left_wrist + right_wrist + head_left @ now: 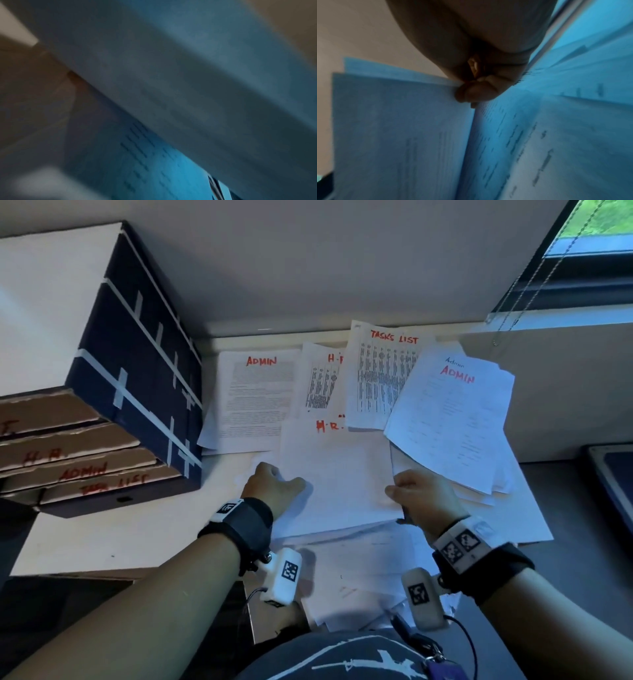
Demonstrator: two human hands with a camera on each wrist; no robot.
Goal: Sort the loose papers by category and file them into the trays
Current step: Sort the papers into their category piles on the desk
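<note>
A large white sheet marked H.R. (337, 474) lies in the middle of the desk. My left hand (284, 482) grips its left edge, thumb on top. On the right edge my right hand (399, 491) pinches it; the right wrist view shows thumb and finger of my right hand (465, 89) closed on a paper edge (393, 121). Behind lie an ADMIN sheet (262, 398), a small H.R. sheet (322, 378), a TASKS LIST sheet (383, 378) and a fanned ADMIN bundle (452, 412). Stacked cardboard trays (85, 460) labelled H.R., ADMIN and TASK LIST stand at left. The left wrist view is only blurred paper.
A dark taped box (144, 364) sits on top of the trays. More loose papers (359, 587) hang over the desk's front edge near my body. A dark flat object (613, 484) lies at the far right. A blind cord (520, 292) hangs by the window.
</note>
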